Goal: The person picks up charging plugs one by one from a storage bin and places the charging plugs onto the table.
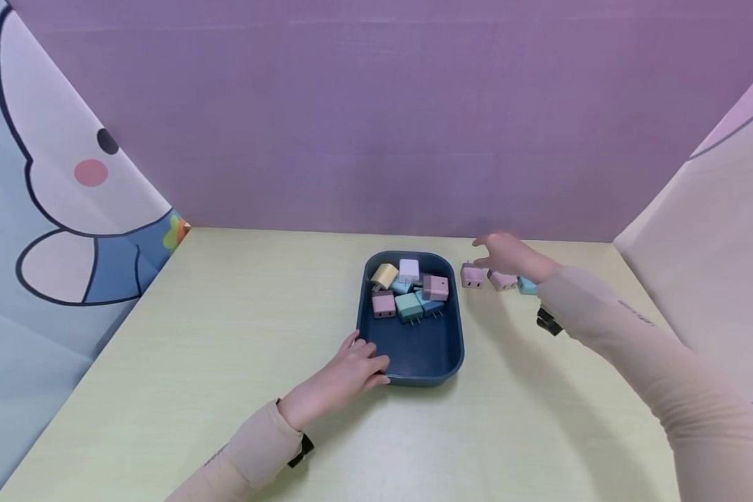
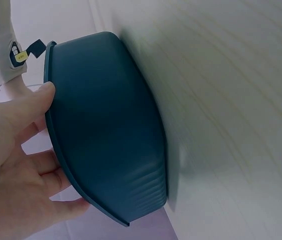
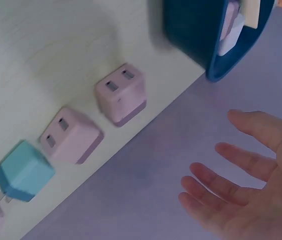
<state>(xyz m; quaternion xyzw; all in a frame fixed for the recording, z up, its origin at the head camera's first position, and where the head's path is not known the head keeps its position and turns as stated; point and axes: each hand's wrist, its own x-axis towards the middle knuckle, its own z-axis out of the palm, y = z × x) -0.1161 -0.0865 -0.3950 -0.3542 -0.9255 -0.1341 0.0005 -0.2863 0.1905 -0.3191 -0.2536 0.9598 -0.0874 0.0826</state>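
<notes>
Downward head view, close wrist views, tray (image 1: 417, 352) shared

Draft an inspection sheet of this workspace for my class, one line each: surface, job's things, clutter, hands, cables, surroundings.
Surface: pale table, with shadows across it.
Job's things: dark blue tray with at least seven plug adapters toward its far end; three pink adapters and one blue adapter in a row on the table, right of the tray. The row's last pink one is cut off by the right wrist picture's edge.
Clutter: nothing seen.
Hands: left hand grips the tray's rim at its near left corner; right hand is near the row, fingers apart, holding nothing.
Cables: none identifiable.
Surroundings: purple backdrop behind; cartoon-printed backdrop at left.
</notes>
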